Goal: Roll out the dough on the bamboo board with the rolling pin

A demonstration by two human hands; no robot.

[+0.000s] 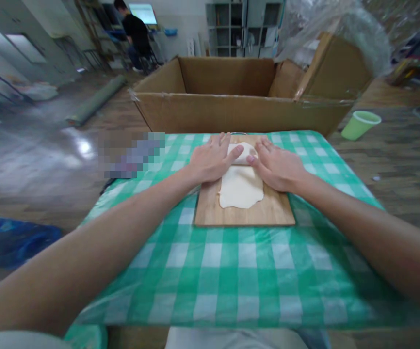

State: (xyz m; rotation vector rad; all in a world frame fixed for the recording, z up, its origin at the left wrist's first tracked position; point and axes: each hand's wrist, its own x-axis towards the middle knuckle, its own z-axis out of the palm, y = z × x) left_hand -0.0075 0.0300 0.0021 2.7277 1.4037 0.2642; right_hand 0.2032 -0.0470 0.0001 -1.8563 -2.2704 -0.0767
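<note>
A flat sheet of pale dough (241, 190) lies on a wooden board (210, 213) on a green checked tablecloth (232, 271). The far end of the dough is curled into a roll (245, 151). My left hand (212, 160) rests flat on the left end of that roll, fingers stretched out and together. My right hand (277, 165) lies flat on the right end, fingers extended onto the roll. Neither hand grips anything.
A large open cardboard box (232, 92) stands just beyond the table. A light green cup (360, 124) lies on the floor at right. A person in dark clothes sits at a screen far back. Blue plastic (13, 240) lies at left.
</note>
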